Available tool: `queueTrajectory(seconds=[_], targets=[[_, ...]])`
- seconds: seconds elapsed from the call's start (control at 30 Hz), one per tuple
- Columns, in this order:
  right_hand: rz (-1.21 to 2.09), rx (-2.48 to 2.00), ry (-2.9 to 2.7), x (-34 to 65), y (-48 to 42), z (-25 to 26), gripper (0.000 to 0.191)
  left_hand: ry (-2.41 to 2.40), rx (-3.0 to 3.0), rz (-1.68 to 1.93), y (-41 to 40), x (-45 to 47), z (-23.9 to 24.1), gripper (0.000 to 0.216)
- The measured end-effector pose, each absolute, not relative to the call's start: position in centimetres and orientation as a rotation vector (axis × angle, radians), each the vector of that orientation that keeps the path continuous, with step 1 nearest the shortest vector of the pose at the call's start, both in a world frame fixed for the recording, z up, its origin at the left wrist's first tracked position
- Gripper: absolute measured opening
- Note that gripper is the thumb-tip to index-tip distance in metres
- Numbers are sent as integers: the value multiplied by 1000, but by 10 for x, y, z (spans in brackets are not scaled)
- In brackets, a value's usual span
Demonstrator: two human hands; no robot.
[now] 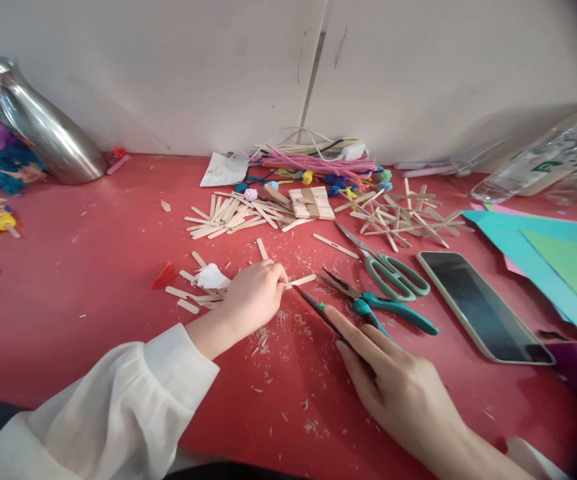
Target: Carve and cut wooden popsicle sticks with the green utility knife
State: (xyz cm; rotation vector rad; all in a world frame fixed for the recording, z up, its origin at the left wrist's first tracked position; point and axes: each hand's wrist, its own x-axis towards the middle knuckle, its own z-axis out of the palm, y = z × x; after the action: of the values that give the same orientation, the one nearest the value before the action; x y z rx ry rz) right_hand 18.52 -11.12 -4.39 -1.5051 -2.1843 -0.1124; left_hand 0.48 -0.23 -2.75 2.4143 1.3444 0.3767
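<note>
My left hand (256, 293) is closed in a pinch on a wooden craft stick (302, 281), whose pale end juts out to the right. In my right hand (393, 373) is a slim dark craft knife (318, 308) with a small green spot, the index finger laid along it. Its tip is at the stick, just right of my left fingers; whether it touches cannot be made out. Pale wood shavings (263, 340) are scattered below. Beside my left wrist lie several cut sticks (181, 293) and a crumpled white piece (212, 277).
Teal-handled pliers (363, 300), green-handled scissors (393, 273) and a phone (486, 307) lie right of centre. Behind are loose sticks (236, 213), a stick bundle (312, 203) and pink pipe cleaners (318, 162). A steel jug (43, 120) stands back left; coloured paper (543, 233) lies right.
</note>
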Motion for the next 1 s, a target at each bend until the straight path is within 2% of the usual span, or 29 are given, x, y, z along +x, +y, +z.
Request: queueTrajectory(seconds=[0.23,0.67,0.87,1.0], targets=[[-94,-1536,-2199,183,-110,-43,39,1322,2494,364,-3,5,-28,14],[-300,-1520,-2274,180,-111,-44,40,1354,2535,355,-8,8,-27,13],[-104,-1517,-2183,183,-114,-42,38,1354,2484,366,-6,8,-24,11],[-84,-1508,-2159,183,-114,-42,38,1359,2482,358,-4,7,-26,11]])
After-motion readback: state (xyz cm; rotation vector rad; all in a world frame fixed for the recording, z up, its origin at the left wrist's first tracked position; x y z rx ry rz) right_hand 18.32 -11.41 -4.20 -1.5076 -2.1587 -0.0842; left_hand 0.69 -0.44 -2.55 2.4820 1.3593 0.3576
